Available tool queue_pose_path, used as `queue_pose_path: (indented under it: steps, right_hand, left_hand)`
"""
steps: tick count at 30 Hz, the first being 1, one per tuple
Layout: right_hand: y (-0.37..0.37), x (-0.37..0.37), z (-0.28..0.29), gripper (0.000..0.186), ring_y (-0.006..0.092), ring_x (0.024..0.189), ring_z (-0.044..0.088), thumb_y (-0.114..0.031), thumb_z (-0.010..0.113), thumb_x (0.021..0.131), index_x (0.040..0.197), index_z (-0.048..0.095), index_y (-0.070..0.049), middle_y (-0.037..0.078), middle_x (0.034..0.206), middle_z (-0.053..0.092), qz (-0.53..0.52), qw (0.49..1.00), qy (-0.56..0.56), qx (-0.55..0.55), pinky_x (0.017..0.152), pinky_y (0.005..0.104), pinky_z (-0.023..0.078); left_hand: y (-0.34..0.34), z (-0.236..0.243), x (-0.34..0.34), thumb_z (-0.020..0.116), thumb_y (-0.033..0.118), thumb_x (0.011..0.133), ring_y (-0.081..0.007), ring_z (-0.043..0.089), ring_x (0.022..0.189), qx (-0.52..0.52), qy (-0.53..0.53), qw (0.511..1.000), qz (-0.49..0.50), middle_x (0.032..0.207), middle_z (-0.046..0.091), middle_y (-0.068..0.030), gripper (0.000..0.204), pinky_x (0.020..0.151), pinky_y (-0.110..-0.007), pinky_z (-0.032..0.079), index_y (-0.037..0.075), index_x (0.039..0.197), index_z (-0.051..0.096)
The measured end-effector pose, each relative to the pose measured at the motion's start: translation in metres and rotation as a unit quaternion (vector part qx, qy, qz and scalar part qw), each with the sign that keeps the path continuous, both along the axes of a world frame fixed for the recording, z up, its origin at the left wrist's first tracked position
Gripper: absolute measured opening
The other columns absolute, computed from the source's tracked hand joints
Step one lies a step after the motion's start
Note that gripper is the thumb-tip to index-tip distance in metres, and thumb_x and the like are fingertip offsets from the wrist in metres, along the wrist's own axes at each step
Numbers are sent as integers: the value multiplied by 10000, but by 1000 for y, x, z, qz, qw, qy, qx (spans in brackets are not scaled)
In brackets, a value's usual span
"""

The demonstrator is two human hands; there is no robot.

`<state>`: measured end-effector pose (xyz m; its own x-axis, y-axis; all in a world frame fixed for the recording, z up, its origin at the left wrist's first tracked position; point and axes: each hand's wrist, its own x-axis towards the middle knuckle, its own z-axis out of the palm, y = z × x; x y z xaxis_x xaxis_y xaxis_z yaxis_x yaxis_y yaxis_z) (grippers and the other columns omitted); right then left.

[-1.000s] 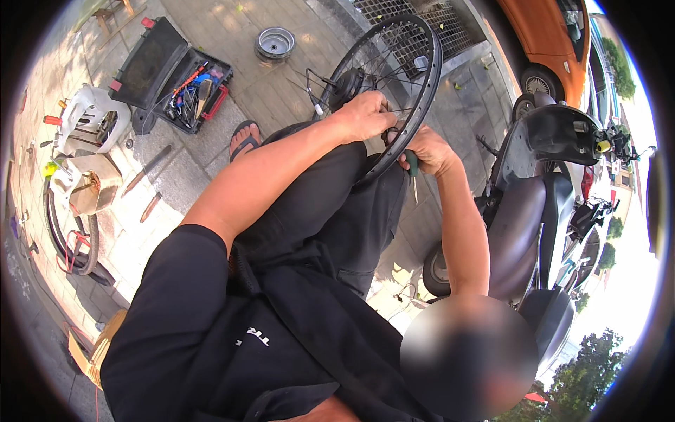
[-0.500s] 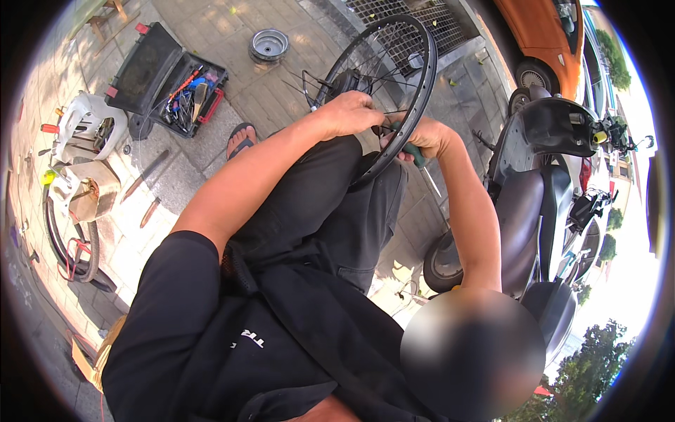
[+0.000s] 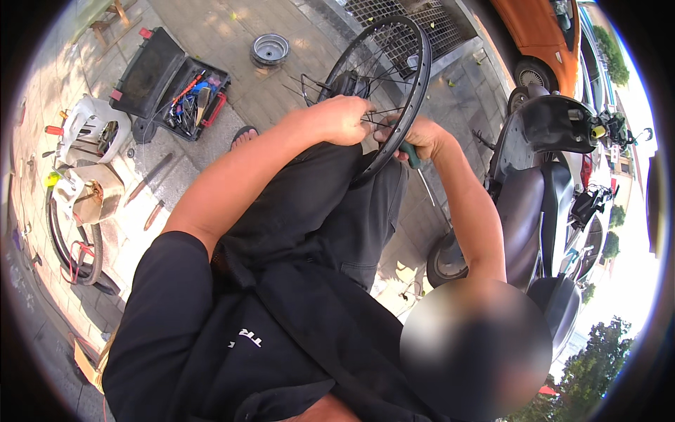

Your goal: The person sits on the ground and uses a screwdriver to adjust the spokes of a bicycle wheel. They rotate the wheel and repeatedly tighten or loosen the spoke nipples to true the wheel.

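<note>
A black spoked wheel (image 3: 426, 49) with a large dark hub (image 3: 351, 84) leans across my raised knees. My left hand (image 3: 346, 119) is at the inner side of the rim among the spokes, fingers curled together; what they pinch is too small to make out. My right hand (image 3: 415, 137) grips the green handle of a screwdriver (image 3: 409, 155), its thin shaft pointing down toward the paving, with thumb and fingertips at the lower part of the rim. The rim partly hides those fingertips.
An open toolbox (image 3: 144, 67), metal wheel drum (image 3: 269, 50), white stool with tools (image 3: 91, 119), white container (image 3: 84, 193), tires (image 3: 74, 253) and long blades (image 3: 148, 179) lie leftward. A drain grate (image 3: 383, 14) is ahead; a scooter (image 3: 520, 218) and orange car (image 3: 541, 35) stand right.
My left hand has shifted slightly left and its fingertips are drawn back a little. My right hand has moved slightly right; the screwdriver's shaft now shows longer, slanting down and right.
</note>
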<state>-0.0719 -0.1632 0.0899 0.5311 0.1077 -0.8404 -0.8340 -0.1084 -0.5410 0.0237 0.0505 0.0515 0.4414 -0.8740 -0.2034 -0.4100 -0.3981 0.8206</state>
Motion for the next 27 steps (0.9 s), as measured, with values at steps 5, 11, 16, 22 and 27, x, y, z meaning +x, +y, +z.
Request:
queue_pose_path:
  steps: [5, 11, 16, 22, 27]
  right_hand:
    - [-17, 2, -30, 365, 127, 480, 596, -156, 860, 921, 1161, 652, 23, 55, 730, 678, -6, 1000, -8, 20, 376, 261, 428]
    - [3, -1, -6, 204, 96, 526, 600, -175, 849, 913, 997, 728, -35, 24, 722, 684, -19, 996, -56, -63, 414, 251, 435]
    - [13, -14, 25, 340, 83, 505, 548, -164, 823, 916, 1171, 738, 43, 19, 713, 652, -20, 988, -112, -108, 442, 244, 425]
    - [14, -49, 52, 357, 101, 522, 536, -237, 813, 909, 1107, 697, 36, 22, 688, 606, -64, 961, -194, -185, 453, 272, 434]
    - [57, -47, 59, 414, 150, 605, 623, -330, 789, 900, 1040, 677, 44, 84, 709, 643, -39, 898, -205, -388, 503, 332, 485]
  left_hand:
    - [18, -12, -9, 708, 236, 960, -265, 728, 801, -55, 86, 993, 58, 894, 762, -152, 280, 730, -392, 558, -22, 1048, 769]
    - [0, 33, -54, 596, 49, 1005, -135, 587, 593, 22, 487, 857, 169, 885, 689, -83, 129, 456, -275, 375, -11, 985, 708]
    - [-12, -3, -61, 567, -26, 990, -121, 510, 651, -43, 577, 781, 237, 790, 584, -45, 133, 504, -272, 346, 19, 919, 671]
    - [-22, -3, -64, 589, 65, 1005, -125, 489, 631, -14, 471, 857, 207, 762, 562, -16, 132, 527, -316, 365, 72, 887, 649]
    - [-25, -9, -70, 601, 131, 1006, -141, 513, 581, -30, 432, 883, 184, 726, 592, -32, 162, 498, -334, 372, 71, 860, 639]
